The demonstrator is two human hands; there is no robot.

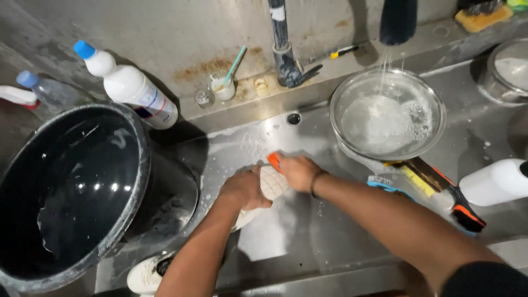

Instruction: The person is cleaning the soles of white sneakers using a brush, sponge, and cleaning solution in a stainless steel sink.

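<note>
My left hand (pixel 242 188) grips a white shoe (pixel 273 181), sole up, over the steel sink (pixel 275 137). Pressed against the sole's far end is my right hand (pixel 298 171), closed on an orange-handled brush (pixel 273 160), most of which is hidden under the fingers. A second white shoe (pixel 147 273) lies at the sink's near edge, left of my left forearm.
A big black bucket (pixel 144 165) of water stands at the left. Water runs into a glass bowl (pixel 429 99) at the back right. A white bottle with a blue cap (pixel 129 85), a small cup holding a toothbrush (pixel 223 85), a scraper (pixel 440 190) and another white bottle (pixel 495 181) surround the sink.
</note>
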